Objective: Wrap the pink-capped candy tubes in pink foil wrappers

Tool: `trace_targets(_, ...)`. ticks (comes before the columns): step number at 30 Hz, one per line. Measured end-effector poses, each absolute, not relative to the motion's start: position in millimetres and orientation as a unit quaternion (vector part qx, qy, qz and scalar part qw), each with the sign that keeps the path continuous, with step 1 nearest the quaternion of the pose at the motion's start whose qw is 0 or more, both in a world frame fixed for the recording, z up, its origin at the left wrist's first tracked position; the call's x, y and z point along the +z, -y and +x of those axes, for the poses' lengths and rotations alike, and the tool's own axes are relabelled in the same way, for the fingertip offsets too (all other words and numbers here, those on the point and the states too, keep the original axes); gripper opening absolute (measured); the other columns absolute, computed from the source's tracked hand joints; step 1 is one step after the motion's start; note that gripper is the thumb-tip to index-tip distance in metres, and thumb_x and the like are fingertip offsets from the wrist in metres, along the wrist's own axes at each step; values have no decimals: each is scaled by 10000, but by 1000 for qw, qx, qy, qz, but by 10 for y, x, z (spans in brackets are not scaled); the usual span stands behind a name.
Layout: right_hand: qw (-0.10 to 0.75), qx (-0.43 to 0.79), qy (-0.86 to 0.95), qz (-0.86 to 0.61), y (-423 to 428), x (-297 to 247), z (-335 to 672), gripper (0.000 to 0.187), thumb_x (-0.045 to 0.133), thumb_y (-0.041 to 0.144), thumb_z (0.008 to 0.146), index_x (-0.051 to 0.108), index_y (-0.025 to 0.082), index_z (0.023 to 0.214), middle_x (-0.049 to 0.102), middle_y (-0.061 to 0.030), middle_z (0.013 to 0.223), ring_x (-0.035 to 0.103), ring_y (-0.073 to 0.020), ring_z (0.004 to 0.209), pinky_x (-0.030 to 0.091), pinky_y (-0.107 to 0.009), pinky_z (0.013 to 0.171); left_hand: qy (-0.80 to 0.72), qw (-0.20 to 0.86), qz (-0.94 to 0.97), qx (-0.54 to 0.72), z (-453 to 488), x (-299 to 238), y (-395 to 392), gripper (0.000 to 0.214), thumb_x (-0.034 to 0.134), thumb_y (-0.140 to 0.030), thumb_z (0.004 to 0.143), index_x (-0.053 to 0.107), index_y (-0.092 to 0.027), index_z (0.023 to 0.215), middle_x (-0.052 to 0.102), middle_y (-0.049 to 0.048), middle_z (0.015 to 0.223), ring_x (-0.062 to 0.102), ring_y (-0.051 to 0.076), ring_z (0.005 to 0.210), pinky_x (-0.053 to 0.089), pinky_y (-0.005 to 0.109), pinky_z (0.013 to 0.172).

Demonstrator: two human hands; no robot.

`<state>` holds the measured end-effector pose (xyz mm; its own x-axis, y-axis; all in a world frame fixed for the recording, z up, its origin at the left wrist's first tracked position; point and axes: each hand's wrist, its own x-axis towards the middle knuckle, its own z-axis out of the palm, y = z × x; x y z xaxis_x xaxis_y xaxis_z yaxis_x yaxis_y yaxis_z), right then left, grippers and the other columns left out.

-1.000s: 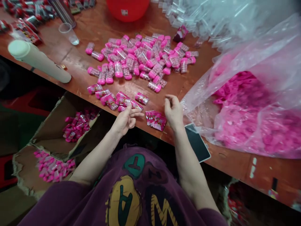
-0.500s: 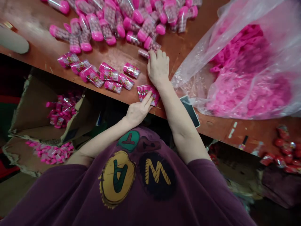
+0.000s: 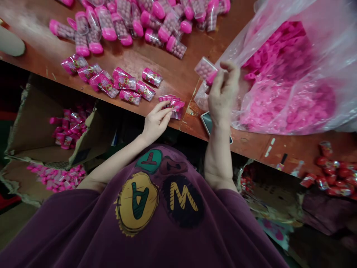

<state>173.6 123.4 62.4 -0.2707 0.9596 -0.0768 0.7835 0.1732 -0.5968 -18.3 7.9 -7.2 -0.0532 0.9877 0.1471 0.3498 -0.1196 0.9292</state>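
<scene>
- Cardboard box is sitting down-left of the label stack, holding wrapped tubes too jumbled to count.
- Wrapped tubes are lying in a row just left of the stack; I'm counting about eight.
- Bare tubes are piling up-left of the stack, well over a dozen.
- Your left hand is sitting nearer the stack, fingers together, tips touching its near edge.
- One tube is hanging up-right of the stack, axis tilting, pink cap toward your fingers.
- Your right hand is pinching it, thumb against fingertips.
- One bag of caps is lying right of the stack.
</scene>
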Motion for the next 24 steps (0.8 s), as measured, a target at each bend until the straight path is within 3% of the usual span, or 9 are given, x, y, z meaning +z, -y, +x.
trace_targets(4, 146, 220, 756, -600, -876, 891, 2061, 285, 473, 300, 1140, 624, 224, 1369, 712, -95, 1147, 675, -232, 1079, 550, -338, 893, -592, 383, 530, 472, -208, 26, -159, 244, 658, -309, 1037, 852, -207, 1145, 747, 70, 993, 707, 182, 919, 563, 302, 881)
trace_targets(7, 2, 131, 812, -569, -679, 980, 2108, 293, 489, 240, 1108, 674, 207, 1332, 732, -137, 1109, 658, -280, 957, 503, -398, 814, -601, 448, 450, 486, -148, 99, -212, 227, 642, -304, 1048, 841, -203, 1090, 694, 0, 734, 629, 130, 687, 524, 242, 717)
trace_targets(9, -78, 103, 837, -532, -583, 932, 2026, 302, 469, 197, 1091, 700, 166, 1285, 735, -175, 1081, 636, -294, 896, 464, -416, 782, -599, 498, 383, 496, -90, 133, -232, 199, 658, -313, 1040, 820, -197, 1027, 743, -3, 755, 531, 87, 537, 446, 217, 560)
trace_targets(11, -93, 97, 853, -504, -511, 812, 1910, 342, 410, 153, 1088, 702, 135, 1265, 727, -199, 1073, 626, -296, 904, 449, -422, 796, -587, 548, 312, 508, -43, 159, -240, 157, 700, -320, 1014, 791, -194, 992, 813, 16, 858, 436, 47, 429, 343, 216, 448)
trace_targets(14, -66, 68, 874, -476, -460, 575, 1798, 434, 324, 135, 1104, 656, 124, 1384, 718, -200, 1100, 626, -298, 978, 455, -420, 849, -556, 606, 221, 524, -26, 197, -243, 130, 767, -312, 961, 755, -188, 998, 842, 39, 876, 397, 32, 360, 277, 217, 391)
trace_targets(20, 30, 94, 887, -451, -504, 63, 1866, 461, 379, 291, 1137, 556, 147, 1538, 709, -163, 1111, 639, -282, 1016, 512, -416, 878, -487, 715, 117, 488, -100, 270, -266, 170, 749, -278, 945, 645, -176, 858, 855, 77, 898, 358, 13, 329, 257, 198, 364)
trace_targets(22, 128, 144, 870, -454, -492, -78, 1896, 469, 404, 253, 1118, 505, 174, 1568, 721, -146, 1151, 671, -278, 1061, 547, -453, 944, -481, 714, 119, 495, -107, 282, -261, 136, 744, -274, 942, 669, -173, 890, 864, 85, 991, 367, 7, 335, 270, 200, 365)
trace_targets(24, 282, 210, 806, -476, -450, -149, 1898, 466, 502, 292, 1091, 485, 216, 1550, 735, -118, 1189, 707, -278, 1138, 563, -505, 1037, -486, 696, 136, 511, -96, 278, -243, 119, 766, -273, 919, 725, -178, 978, 862, 79, 1064, 400, 10, 341, 294, 210, 369)
